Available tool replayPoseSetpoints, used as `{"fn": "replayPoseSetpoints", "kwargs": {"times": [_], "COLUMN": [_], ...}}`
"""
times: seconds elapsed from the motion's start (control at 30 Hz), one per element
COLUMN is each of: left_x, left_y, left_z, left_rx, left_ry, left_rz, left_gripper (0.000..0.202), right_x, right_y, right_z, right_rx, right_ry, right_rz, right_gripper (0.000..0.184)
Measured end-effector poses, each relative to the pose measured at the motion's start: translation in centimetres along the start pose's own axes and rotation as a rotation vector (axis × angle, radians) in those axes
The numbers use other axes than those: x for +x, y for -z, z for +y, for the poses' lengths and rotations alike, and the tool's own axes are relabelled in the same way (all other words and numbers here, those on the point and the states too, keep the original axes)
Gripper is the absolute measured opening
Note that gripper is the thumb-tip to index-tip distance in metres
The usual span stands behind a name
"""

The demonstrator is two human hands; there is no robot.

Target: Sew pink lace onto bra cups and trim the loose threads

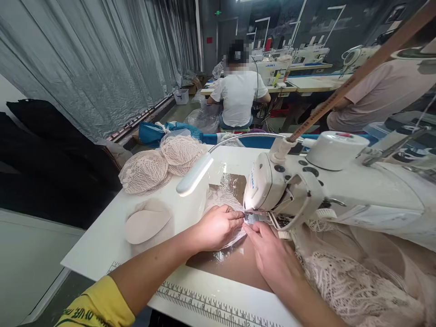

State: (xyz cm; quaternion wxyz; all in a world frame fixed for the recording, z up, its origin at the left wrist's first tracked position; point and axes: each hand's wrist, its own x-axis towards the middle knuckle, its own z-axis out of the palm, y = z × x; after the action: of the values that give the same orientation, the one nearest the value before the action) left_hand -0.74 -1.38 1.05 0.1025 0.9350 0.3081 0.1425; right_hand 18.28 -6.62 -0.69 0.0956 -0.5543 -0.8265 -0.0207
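hands at the needle of a sewing machine

nearest to the camera a ruler (211, 305) is printed along the front edge of the white table (98, 247). the left hand (218, 227), coming out of a yellow sleeve (98, 308), lies on a piece of lace (220, 198) with the fingers close together, and it presses the lace flat. the right hand (272, 256) is just beside it, with the fingertips on the lace at the presser foot; i cannot tell if it pinches the lace or only presses it. the lace lies on the table under the head of the sewing machine (306, 190), between the two hands and the needle. right of the hands a heap of lace (357, 286) lies under the machine arm. left of the hands there are foam pads (148, 222). above the lace hangs a white lamp (195, 180). behind it is a pile of lace cups (160, 163). far behind, a person in a white shirt (238, 97) sits at another table, and a grey curtain (102, 59) covers the left wall.
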Motion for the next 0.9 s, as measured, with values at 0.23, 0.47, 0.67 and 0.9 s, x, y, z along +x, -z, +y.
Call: {"fn": "replayPoseSetpoints", "kwargs": {"times": [0.23,0.47,0.67,0.9], "left_x": [-0.1,0.1,-0.2,-0.9], "left_y": [-0.6,-1.1,-1.2,0.2], "left_z": [0.0,-0.2,0.3,0.1], "left_rx": [0.058,0.073,0.138,0.11], "left_ry": [0.022,0.059,0.127,0.25], "left_rz": [0.011,0.043,0.039,-0.017], "left_gripper": [0.034,0.038,0.041,0.044], "right_x": [-0.3,-0.5,-0.4,-0.6], "right_y": [-0.4,-0.8,-0.6,-0.4], "right_z": [0.2,0.4,0.5,0.7], "right_rx": [-0.011,-0.012,0.004,0.092], "right_ry": [0.002,0.036,0.064,0.111], "right_rz": [0.01,0.061,0.088,0.169], "right_gripper": [0.05,0.049,0.046,0.038]}}
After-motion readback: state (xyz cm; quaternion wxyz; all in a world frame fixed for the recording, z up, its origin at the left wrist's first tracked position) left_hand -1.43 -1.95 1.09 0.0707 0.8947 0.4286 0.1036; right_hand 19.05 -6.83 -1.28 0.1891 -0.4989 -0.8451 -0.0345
